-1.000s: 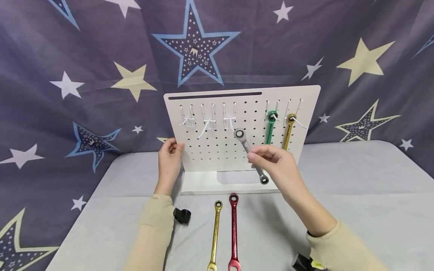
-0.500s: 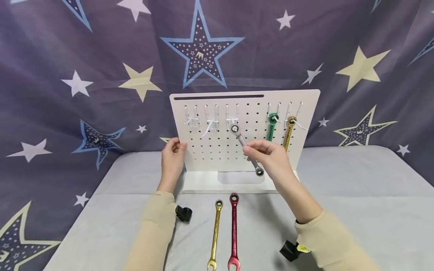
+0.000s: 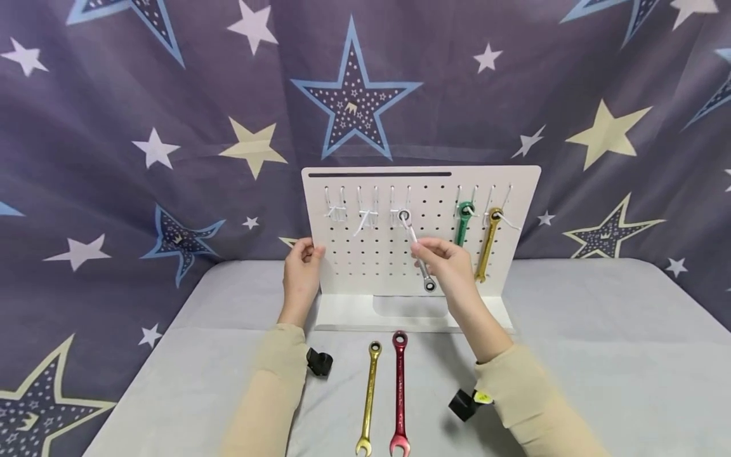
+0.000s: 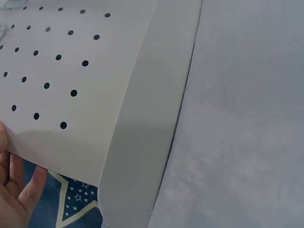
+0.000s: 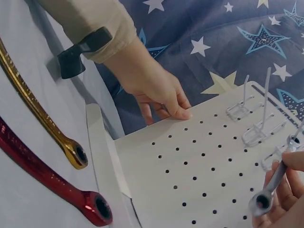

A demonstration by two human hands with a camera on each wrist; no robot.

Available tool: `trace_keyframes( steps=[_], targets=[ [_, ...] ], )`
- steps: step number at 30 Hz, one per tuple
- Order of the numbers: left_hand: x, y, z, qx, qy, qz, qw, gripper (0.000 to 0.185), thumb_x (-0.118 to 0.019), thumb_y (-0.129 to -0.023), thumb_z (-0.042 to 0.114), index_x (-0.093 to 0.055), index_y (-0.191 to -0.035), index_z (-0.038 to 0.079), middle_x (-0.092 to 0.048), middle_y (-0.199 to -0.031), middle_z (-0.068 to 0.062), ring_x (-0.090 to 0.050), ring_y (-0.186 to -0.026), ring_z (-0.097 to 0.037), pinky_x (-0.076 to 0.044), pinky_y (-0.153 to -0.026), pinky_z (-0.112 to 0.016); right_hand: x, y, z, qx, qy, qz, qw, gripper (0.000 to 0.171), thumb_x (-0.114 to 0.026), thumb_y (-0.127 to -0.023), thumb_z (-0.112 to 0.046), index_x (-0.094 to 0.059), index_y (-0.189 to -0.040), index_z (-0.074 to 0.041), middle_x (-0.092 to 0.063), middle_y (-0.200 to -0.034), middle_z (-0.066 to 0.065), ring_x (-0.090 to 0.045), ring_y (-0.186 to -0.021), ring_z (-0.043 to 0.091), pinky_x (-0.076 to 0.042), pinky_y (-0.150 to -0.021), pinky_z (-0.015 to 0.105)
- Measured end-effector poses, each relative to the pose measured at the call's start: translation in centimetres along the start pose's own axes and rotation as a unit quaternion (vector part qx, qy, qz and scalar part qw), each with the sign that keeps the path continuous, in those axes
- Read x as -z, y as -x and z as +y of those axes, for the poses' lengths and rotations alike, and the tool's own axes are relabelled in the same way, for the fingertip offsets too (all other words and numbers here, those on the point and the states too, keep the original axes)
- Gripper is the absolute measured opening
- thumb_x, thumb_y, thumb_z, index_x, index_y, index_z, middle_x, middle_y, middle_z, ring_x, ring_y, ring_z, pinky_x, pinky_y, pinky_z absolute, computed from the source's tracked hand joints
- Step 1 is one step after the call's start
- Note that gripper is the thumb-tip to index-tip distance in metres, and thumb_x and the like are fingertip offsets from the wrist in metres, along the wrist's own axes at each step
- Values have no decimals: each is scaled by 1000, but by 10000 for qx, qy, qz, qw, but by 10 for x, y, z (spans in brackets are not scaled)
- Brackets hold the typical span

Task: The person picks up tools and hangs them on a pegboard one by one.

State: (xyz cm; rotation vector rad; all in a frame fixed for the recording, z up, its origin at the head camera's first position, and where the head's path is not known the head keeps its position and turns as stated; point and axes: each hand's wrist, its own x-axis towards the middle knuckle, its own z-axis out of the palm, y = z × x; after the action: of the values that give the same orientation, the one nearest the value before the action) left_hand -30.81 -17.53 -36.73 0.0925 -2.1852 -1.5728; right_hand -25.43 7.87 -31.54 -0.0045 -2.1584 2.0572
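My left hand [image 3: 301, 279] grips the left edge of a white pegboard [image 3: 348, 287], with the thumb on its front face. In my right hand [image 3: 451, 263] I pinch a silver double-ended ratchet wrench [image 3: 425, 271] at mid-handle, tilted. Its upper ring is right at the third hook from the left [image 3: 393, 214], overlapping it in the head view. The lower ring [image 5: 261, 203] points towards the camera in the right wrist view. A green wrench [image 3: 462, 230] and a gold wrench [image 3: 487, 249] hang from hooks on the board's right side.
Two white hooks [image 3: 366, 219] on the left side of the board hold nothing. A smaller gold wrench [image 3: 370, 397] and a red wrench [image 3: 400, 393] lie on the grey cloth [image 3: 599, 381] before the board's base [image 3: 348, 315]. A star-patterned curtain [image 3: 445, 133] hangs behind.
My right hand has carried the silver wrench forward and left, bringing its upper ring to the third hook. The left hand stays on the board's edge. The head view has tilted slightly upward.
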Motion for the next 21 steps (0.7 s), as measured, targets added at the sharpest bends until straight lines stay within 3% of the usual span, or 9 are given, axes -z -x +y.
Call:
trace_keyframes(
  steps=[4, 12, 21],
  targets=[
    [-3, 8, -5, 122, -41, -67, 9999, 24, -63, -99, 25, -62, -115, 8, -63, -104, -10, -55, -96, -21, -41, -83, -34, 1, 0, 10, -144, 59, 140, 9998, 26, -73, -92, -26, -70, -108, -5, -70, -86, -8, -65, -79, 9, -44, -69, 22],
    [-4, 11, -8, 55, -187, -14, 9998, 25, -63, -99, 26, -63, -115, 7, -65, -105, -11, -57, -98, -24, -41, -85, -39, -2, -5, 16, 119, 374, 209, 9990, 26, -74, -91, -25, -70, -106, -4, -72, -90, -2, -66, -81, 11, -48, -67, 20],
    [3, 4, 1, -81, -276, 103, 9995, 27, -63, -99, 31, -63, -115, 9, -66, -104, -10, -59, -96, -24, -42, -84, -43, -11, -19, 2, 937, 1135, 212, 9889, 19, -73, -91, -18, -71, -99, -2, -72, -91, 9, -62, -80, 19, -50, -65, 21]
  ],
)
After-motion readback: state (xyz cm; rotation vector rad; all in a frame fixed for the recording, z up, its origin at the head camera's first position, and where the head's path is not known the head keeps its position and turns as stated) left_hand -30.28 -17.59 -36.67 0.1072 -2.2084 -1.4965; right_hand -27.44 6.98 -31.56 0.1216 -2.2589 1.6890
